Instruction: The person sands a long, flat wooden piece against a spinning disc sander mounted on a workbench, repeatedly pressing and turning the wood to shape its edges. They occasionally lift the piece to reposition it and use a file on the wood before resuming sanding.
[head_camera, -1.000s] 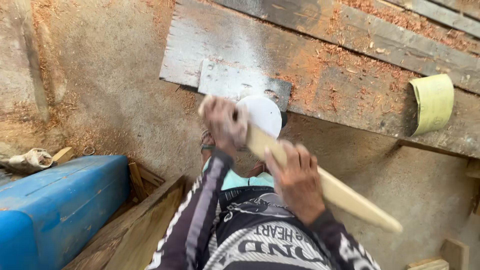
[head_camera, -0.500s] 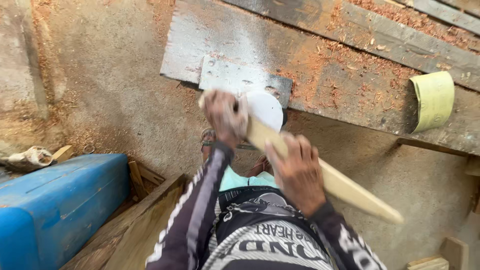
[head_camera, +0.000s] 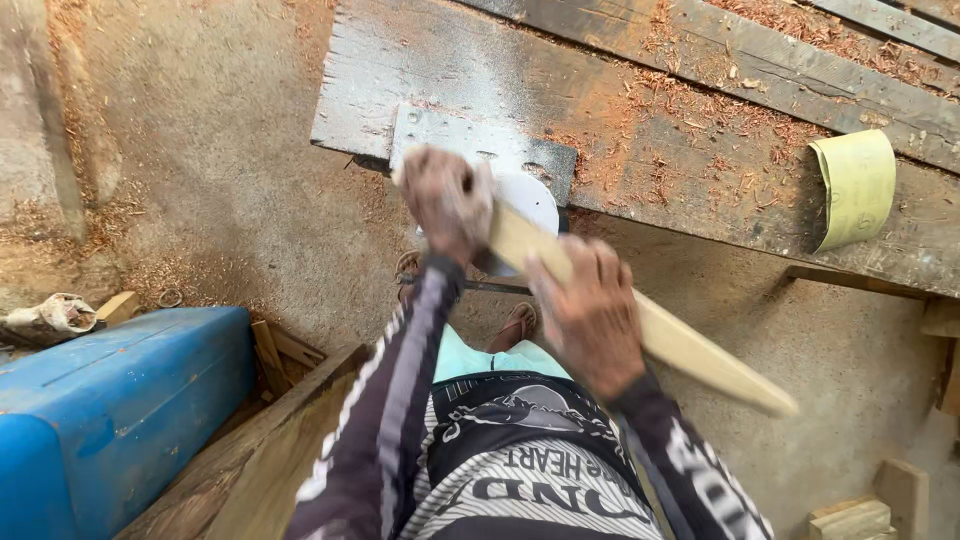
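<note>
A long pale wooden stick, tapered toward its right end, runs diagonally across the middle of the view. My left hand grips its upper left end against a white disc at the edge of a sawdust-covered workbench. My right hand presses down on the stick's middle. A grey metal plate is fixed to the bench just behind the disc.
The plank workbench carries red sawdust and a curled sheet of yellow sandpaper. A blue barrel lies at lower left beside a wooden frame. Wood offcuts sit at lower right on the dusty concrete floor.
Both hands and the stick have shifted slightly up and left against the white disc; the view has tilted a little.
</note>
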